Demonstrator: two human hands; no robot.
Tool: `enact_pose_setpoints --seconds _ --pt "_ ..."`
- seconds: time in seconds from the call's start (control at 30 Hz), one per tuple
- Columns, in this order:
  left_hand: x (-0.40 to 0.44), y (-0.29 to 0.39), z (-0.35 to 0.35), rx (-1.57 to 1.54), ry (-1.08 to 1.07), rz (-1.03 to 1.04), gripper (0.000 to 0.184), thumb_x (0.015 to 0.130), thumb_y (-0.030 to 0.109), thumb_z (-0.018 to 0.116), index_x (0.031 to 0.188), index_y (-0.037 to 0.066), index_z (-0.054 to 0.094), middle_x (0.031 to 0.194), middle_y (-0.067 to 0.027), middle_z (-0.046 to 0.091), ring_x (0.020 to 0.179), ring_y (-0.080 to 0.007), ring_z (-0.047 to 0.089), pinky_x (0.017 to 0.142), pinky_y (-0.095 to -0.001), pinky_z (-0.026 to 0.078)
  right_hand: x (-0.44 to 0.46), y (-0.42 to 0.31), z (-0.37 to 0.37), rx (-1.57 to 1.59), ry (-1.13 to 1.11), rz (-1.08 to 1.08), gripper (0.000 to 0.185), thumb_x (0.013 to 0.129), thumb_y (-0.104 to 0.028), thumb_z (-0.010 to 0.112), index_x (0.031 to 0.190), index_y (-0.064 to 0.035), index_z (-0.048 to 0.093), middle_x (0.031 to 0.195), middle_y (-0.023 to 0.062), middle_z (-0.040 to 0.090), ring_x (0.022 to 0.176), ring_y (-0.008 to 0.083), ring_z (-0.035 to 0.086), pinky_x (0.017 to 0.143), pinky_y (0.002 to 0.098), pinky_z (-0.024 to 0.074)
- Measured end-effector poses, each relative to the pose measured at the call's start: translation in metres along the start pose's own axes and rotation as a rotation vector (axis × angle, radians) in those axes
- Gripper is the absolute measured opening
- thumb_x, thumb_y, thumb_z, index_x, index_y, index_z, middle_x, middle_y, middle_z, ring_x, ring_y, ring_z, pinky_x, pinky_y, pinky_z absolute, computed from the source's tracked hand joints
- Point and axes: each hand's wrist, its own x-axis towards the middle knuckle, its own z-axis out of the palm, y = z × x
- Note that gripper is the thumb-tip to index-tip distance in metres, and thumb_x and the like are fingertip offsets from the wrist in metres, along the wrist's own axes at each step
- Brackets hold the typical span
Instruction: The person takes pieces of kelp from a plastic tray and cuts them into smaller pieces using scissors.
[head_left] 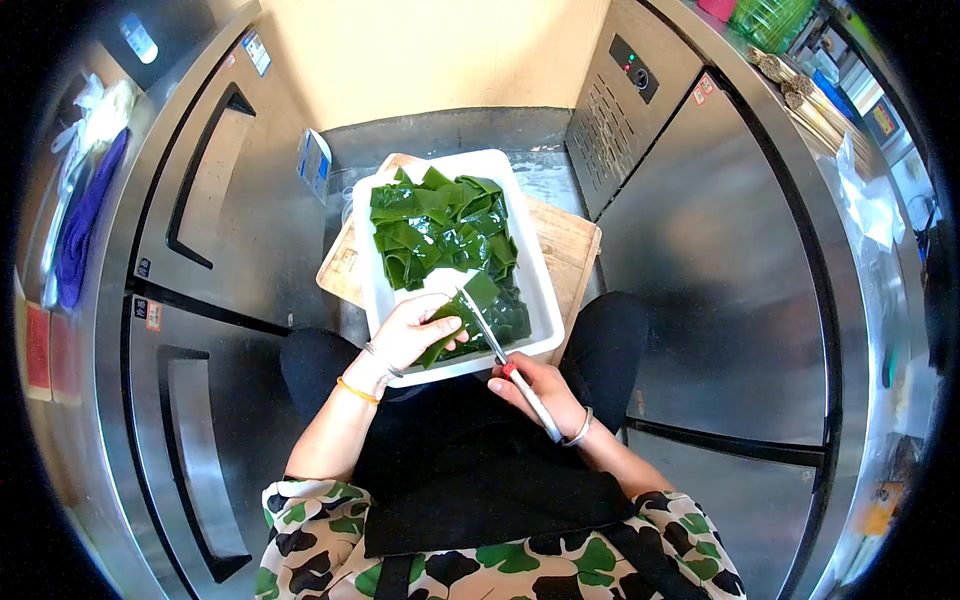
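My left hand is closed on a dark green strip of kelp, thumb on top, above the near part of a white plastic tub. In my right hand is a pair of scissors with long metal blades and a red spot near the fingers. The blades point up and left and lie against the held kelp; whether they are parted is hard to make out. Cut, glossy kelp pieces fill the far part of the tub, and more lie under my hands.
The tub rests on a wooden board between my knees. Steel cabinets stand close on both sides, with a tan panel ahead. A purple cloth lies on the left counter; bundled sticks lie on the right one.
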Motion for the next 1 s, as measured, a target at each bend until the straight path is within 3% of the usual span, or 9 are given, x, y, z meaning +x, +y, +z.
enact_pose_setpoints --seconds 0.13,0.37,0.57,0.77,0.8,0.87,0.9,0.93,1.0 --pt "-0.001 0.001 0.000 0.193 -0.052 -0.067 0.012 0.093 0.009 0.057 0.100 -0.001 0.061 0.083 -0.0048 0.065 0.072 -0.0091 0.058 0.066 -0.0222 0.049 -0.001 0.002 0.000 -0.115 0.038 -0.040 0.037 0.086 -0.038 0.069 0.090 -0.0030 0.058 0.068 0.0115 0.057 0.062 0.0199 0.056 0.061 0.0322 0.0471" --pt "-0.001 -0.003 -0.001 0.216 -0.090 -0.071 0.011 0.093 0.008 0.057 0.093 -0.002 0.063 0.078 -0.0038 0.065 0.067 -0.0079 0.056 0.061 -0.0220 0.048 -0.004 0.006 0.001 -0.205 0.055 -0.064 0.038 0.084 -0.039 0.070 0.084 -0.0034 0.057 0.066 0.0165 0.057 0.058 0.0292 0.057 0.057 0.0362 0.0468" --pt "0.002 -0.002 -0.001 0.371 -0.093 -0.066 0.009 0.091 0.006 0.059 0.088 -0.001 0.065 0.074 -0.0037 0.065 0.063 -0.0076 0.057 0.057 -0.0222 0.047 -0.009 0.008 0.004 -0.200 0.056 -0.011 0.037 0.083 -0.038 0.071 0.079 -0.0033 0.058 0.063 0.0166 0.057 0.053 0.0281 0.057 0.053 0.0351 0.0462" --pt "0.011 -0.023 -0.008 0.403 -0.068 -0.007 0.009 0.089 0.006 0.061 0.089 -0.002 0.065 0.076 -0.0066 0.068 0.070 -0.0115 0.064 0.064 -0.0261 0.050 -0.016 0.026 0.008 -0.241 0.062 0.021 0.032 0.082 -0.032 0.074 0.080 -0.0035 0.060 0.058 0.0129 0.055 0.048 0.0214 0.052 0.050 0.0323 0.0453" --pt "0.012 -0.018 -0.011 0.510 -0.045 0.141 0.009 0.088 0.006 0.061 0.089 -0.002 0.065 0.077 -0.0069 0.068 0.073 -0.0122 0.064 0.068 -0.0257 0.050 -0.017 0.026 0.009 -0.239 0.063 0.023 0.032 0.082 -0.032 0.074 0.080 -0.0035 0.060 0.058 0.0129 0.055 0.048 0.0214 0.052 0.050 0.0323 0.0453" --pt "0.006 -0.006 -0.013 0.500 0.064 0.209 0.009 0.088 0.004 0.061 0.094 0.000 0.066 0.084 -0.0057 0.069 0.084 -0.0126 0.064 0.076 -0.0250 0.050 -0.018 0.025 0.010 -0.188 0.129 0.025 0.030 0.082 -0.030 0.074 0.082 -0.0038 0.060 0.058 0.0122 0.056 0.049 0.0202 0.053 0.051 0.0317 0.0457" --pt "0.003 0.004 -0.011 0.358 0.156 0.250 0.016 0.088 0.001 0.061 0.103 0.001 0.062 0.092 -0.0060 0.068 0.085 -0.0128 0.064 0.076 -0.0250 0.050 -0.018 0.026 0.010 -0.186 0.130 0.022 0.030 0.082 -0.030 0.074 0.082 -0.0038 0.060 0.058 0.0122 0.056 0.049 0.0202 0.053 0.051 0.0317 0.0457" --pt "0.007 -0.004 -0.021 0.395 0.244 0.284 0.019 0.088 0.000 0.060 0.107 0.001 0.059 0.095 -0.0068 0.067 0.086 -0.0136 0.064 0.077 -0.0260 0.051 -0.017 0.027 0.010 -0.142 0.142 0.023 0.030 0.082 -0.030 0.074 0.083 -0.0037 0.060 0.061 0.0123 0.057 0.051 0.0198 0.054 0.052 0.0317 0.0460" --pt "0.011 -0.005 -0.030 0.172 0.399 0.276 0.021 0.088 0.000 0.061 0.109 0.002 0.057 0.098 -0.0092 0.067 0.089 -0.0171 0.065 0.078 -0.0295 0.054 -0.017 0.030 0.010 -0.098 0.152 0.016 0.029 0.082 -0.029 0.074 0.085 -0.0036 0.060 0.063 0.0125 0.058 0.053 0.0195 0.056 0.053 0.0317 0.0463"
